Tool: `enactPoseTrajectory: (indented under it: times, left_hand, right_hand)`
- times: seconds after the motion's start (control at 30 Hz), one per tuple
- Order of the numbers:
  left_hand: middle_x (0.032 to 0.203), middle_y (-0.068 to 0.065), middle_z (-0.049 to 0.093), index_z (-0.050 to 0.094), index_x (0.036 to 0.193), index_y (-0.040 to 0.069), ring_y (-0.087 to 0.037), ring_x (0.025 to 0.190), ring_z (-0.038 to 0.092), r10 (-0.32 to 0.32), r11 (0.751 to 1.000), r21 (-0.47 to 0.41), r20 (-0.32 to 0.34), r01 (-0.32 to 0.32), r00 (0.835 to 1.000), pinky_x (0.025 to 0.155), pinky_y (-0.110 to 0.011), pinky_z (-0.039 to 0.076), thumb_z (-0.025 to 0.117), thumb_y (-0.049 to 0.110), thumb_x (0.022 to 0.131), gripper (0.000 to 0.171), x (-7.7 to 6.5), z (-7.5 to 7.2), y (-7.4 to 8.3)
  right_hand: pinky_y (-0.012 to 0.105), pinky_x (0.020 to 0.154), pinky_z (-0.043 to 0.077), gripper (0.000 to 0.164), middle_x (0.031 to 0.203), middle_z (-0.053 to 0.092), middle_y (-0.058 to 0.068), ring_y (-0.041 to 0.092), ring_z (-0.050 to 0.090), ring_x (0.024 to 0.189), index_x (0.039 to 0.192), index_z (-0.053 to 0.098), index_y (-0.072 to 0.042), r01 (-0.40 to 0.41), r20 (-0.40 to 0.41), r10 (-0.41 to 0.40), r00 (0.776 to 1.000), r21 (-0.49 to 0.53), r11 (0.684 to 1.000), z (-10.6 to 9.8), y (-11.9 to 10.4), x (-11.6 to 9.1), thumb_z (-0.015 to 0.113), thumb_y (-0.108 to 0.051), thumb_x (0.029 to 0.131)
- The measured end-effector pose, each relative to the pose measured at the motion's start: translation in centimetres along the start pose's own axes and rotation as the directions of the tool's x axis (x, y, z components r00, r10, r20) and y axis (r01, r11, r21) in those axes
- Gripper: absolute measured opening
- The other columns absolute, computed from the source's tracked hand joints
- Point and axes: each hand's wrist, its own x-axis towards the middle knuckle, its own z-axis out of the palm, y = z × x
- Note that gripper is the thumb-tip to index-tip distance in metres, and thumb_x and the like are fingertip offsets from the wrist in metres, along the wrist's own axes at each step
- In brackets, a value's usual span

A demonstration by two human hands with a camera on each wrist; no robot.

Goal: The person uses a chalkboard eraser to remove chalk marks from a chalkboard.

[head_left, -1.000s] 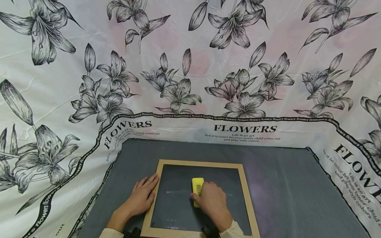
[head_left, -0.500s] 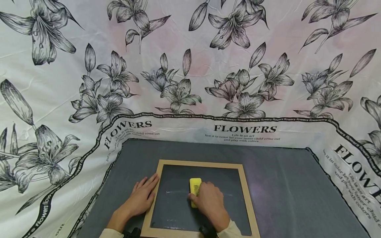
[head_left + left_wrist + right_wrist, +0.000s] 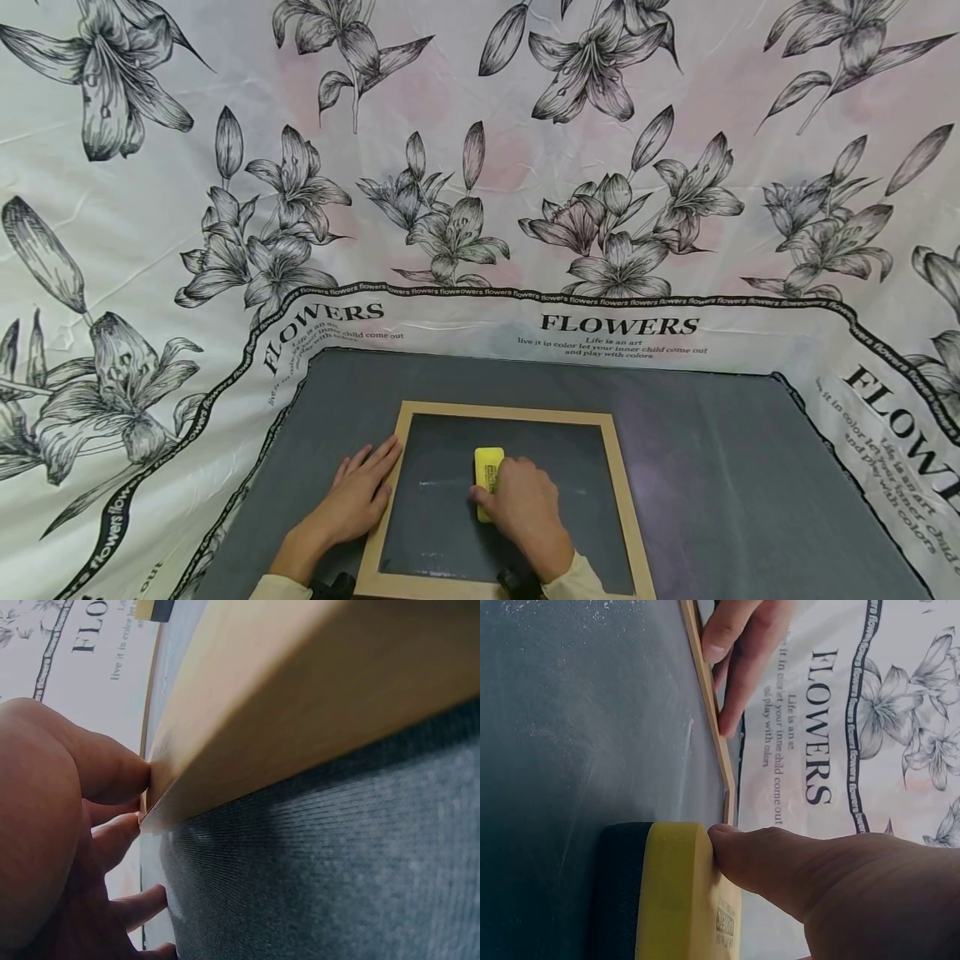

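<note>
A small blackboard (image 3: 435,533) with a pale wooden frame (image 3: 510,411) lies on the dark cloth. My right hand (image 3: 528,508) grips a yellow board eraser (image 3: 487,477) near the middle of the board. In the right wrist view the thumb presses along the side of the eraser (image 3: 676,892), and its dark felt (image 3: 621,889) faces the board. The other right fingers are mostly hidden there. My left hand (image 3: 356,492) rests along the frame's left side, fingers extended. In the left wrist view, its fingertips touch the wooden edge (image 3: 187,765).
Faint white chalk traces (image 3: 442,483) show on the board. The grey part of the tablecloth (image 3: 735,483) spreads around the frame. Beyond it is a white, flower-printed area (image 3: 510,217) with black lettering.
My right hand has shifted the eraser slightly to the left across the board. The left hand and the frame stay in place.
</note>
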Motion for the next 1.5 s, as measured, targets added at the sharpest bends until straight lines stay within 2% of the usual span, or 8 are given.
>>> enactPoseTrajectory:
  times: [0.63, 1.5]
  left_hand:
    - [0.167, 0.000, 0.026, 0.033, 0.159, 0.019, -0.044, 0.149, 0.026, 0.001, 1.000, 0.002, 0.001, -0.001, 1.000, 0.113, -0.074, 0.015, 0.057, 0.017, 0.101, 0.063, 0.1, 0.2, -0.2]
    - [0.167, 0.001, 0.025, 0.032, 0.159, 0.020, -0.044, 0.150, 0.025, 0.001, 1.000, 0.007, 0.002, -0.001, 1.000, 0.113, -0.074, 0.015, 0.057, 0.018, 0.102, 0.062, 0.2, 0.4, -0.4]
  right_hand:
    - [0.040, 0.056, 0.048, 0.059, 0.076, 0.053, 0.004, 0.021, 0.051, 0.064, 0.098, 0.070, -0.006, 0.003, 0.022, -0.003, 1.000, 0.006, 1.000, 0.1, -1.1, 0.3, 0.080, -0.060, 0.076]
    - [0.038, 0.053, 0.045, 0.058, 0.074, 0.053, 0.003, 0.021, 0.050, 0.062, 0.092, 0.070, -0.006, 0.056, -0.004, -0.056, 0.998, -0.001, 0.998, 0.6, -2.3, 0.2, 0.079, -0.061, 0.075]
